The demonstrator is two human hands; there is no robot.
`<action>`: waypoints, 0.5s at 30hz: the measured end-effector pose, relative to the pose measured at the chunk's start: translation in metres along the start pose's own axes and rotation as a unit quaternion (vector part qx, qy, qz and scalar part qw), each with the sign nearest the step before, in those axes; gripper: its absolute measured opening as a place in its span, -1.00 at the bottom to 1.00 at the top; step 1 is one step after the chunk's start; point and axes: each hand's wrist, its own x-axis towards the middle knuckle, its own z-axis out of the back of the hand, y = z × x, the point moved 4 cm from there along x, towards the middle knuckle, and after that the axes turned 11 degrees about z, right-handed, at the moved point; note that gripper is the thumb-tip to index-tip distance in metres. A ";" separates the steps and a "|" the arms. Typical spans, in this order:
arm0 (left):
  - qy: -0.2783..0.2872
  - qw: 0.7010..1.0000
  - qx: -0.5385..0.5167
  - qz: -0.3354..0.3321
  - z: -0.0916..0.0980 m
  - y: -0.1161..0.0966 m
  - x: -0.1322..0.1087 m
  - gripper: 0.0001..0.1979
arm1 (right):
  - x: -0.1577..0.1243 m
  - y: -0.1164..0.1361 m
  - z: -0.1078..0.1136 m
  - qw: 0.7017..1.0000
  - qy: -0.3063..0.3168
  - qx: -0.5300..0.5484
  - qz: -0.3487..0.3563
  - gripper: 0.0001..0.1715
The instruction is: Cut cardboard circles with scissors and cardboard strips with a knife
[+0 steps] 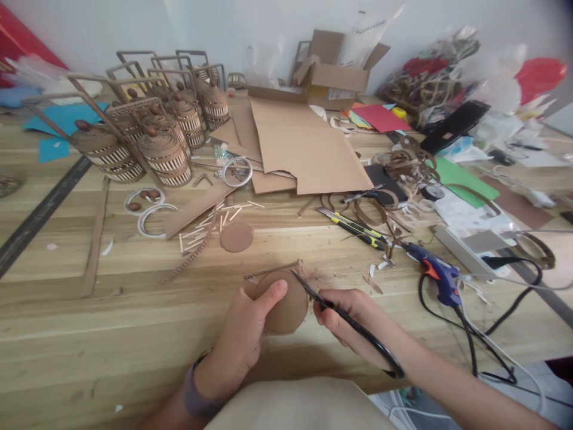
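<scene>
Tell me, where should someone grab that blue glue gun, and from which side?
Probably by the handle of the glue gun, coming from the near right: the handle slants toward the viewer, while the orange trigger faces left and the nozzle points away leftward. The right hand would need to put down its scissors first.

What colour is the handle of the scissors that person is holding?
The scissors handle is black; it shows in the head view, the only one here.

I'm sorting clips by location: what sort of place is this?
Probably a craft workspace: the right hand holds scissors, a glue gun lies on the wooden tabletop, and lantern-like pieces with handles stand grouped behind.
</scene>
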 end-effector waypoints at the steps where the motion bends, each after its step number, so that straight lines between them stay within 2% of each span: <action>1: 0.002 1.000 -0.002 0.002 0.000 0.000 0.000 -0.49 | 0.000 -0.001 0.000 1.000 -0.002 -0.001 0.000 -0.16; 15: 0.007 1.000 0.024 0.015 0.003 0.003 0.001 -0.52 | -0.003 0.002 -0.002 0.999 0.008 0.003 -0.041 -0.15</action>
